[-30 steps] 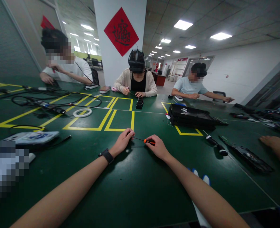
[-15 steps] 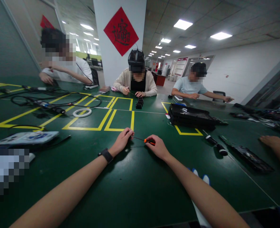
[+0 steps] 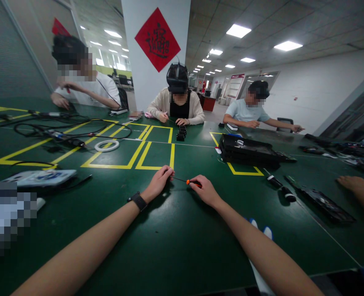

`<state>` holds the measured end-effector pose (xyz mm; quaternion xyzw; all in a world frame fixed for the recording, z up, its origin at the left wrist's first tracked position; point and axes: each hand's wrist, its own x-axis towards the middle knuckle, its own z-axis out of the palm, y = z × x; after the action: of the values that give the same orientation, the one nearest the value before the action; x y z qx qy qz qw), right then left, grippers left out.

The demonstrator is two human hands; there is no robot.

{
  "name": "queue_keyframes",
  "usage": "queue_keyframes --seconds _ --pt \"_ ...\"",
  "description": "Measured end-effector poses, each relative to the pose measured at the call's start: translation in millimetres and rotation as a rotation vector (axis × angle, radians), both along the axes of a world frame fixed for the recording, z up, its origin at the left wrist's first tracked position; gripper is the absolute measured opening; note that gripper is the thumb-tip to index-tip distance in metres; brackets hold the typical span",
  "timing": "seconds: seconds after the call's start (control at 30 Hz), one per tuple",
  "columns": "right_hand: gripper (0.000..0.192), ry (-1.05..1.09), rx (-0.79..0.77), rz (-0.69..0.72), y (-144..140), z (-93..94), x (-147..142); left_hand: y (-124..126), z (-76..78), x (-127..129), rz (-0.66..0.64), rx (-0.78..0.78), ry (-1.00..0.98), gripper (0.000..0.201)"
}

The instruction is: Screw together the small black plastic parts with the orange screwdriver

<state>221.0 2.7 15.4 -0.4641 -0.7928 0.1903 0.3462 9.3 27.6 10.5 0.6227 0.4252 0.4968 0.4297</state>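
Observation:
My right hand (image 3: 204, 189) is closed around the orange and black handle of a screwdriver (image 3: 188, 182), held just above the green table. Its thin dark shaft points left, and the tip end reaches the fingers of my left hand (image 3: 159, 181). That hand is pinched, thumb against fingers. Whatever small thing it grips at the tip, or whether it is the tip itself, is hidden by the fingers. A dark watch (image 3: 137, 201) is strapped round my left wrist.
Black stacked trays (image 3: 246, 149), a black-and-white tool (image 3: 281, 188) and a circuit board (image 3: 322, 199) lie to the right. Cables (image 3: 67, 139), a white ring (image 3: 107, 145) and a pale blue case (image 3: 42, 177) lie left. Several people sit around; another person's hand (image 3: 353, 184) rests at right.
Almost nothing differs. My hands and the screwdriver keep their places, with the handle turned very slightly; the person at far left has shifted their head and hands a little.

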Motion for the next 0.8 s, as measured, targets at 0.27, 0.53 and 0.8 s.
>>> queue_keyframes --seconds 0.27,0.53,0.8 --pt "0.019 0.006 -0.016 -0.017 -0.8 -0.8 -0.2 0.2 -1.5 -0.4 -0.001 0.016 0.016 0.031" --pt "0.015 -0.025 0.009 0.029 -0.4 -0.3 -0.8 2.2 -2.1 -1.1 0.019 -0.002 0.018 0.031" --pt "0.016 -0.034 0.02 0.02 -1.1 -0.9 1.0 5.3 -4.7 -3.5 0.084 0.001 0.045 0.031"
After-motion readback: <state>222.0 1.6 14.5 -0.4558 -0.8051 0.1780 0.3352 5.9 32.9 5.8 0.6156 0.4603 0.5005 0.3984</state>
